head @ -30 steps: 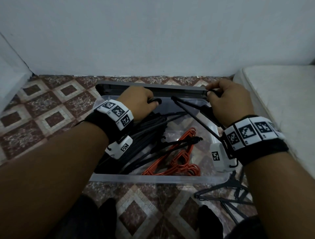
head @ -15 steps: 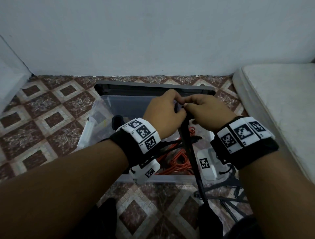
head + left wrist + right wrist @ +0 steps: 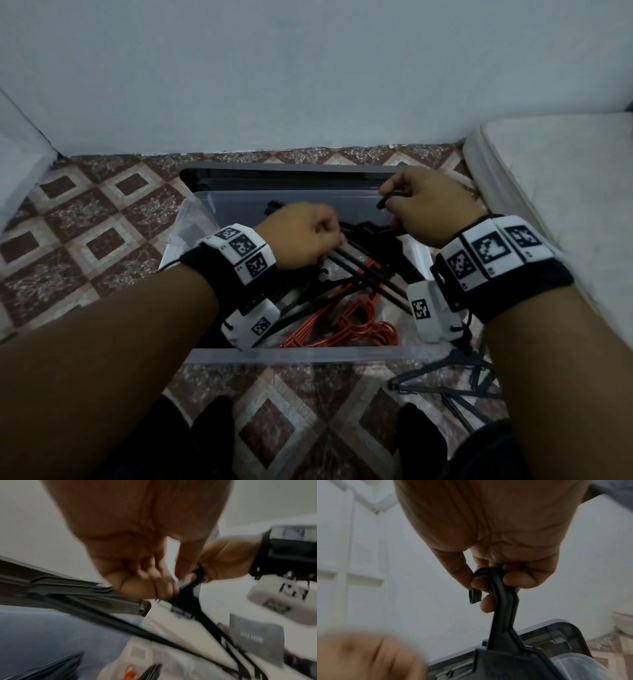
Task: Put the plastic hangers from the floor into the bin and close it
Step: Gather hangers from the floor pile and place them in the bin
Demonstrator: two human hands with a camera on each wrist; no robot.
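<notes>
A clear plastic bin (image 3: 308,354) stands open on the tiled floor, holding orange hangers (image 3: 342,325) and black hangers (image 3: 370,270). My right hand (image 3: 428,209) is over the bin's back right corner and grips the hook (image 3: 496,588) of a bundle of black hangers. My left hand (image 3: 301,240), over the middle of the bin, has its fingers (image 3: 145,588) curled round the bars of the same black bundle. The bundle slants down into the bin between my hands. More black hangers (image 3: 445,380) lie on the floor by the bin's front right corner.
The dark grey lid (image 3: 291,174) lies behind the bin against the white wall. A white mattress (image 3: 565,205) runs along the right side. Patterned tiles (image 3: 85,240) stretch left of the bin. My dark-clad knees sit at the bottom edge.
My hands, which met over the bin's middle half a second ago, have parted. The right went to the back right with the hook, the left came down and left along the bars.
</notes>
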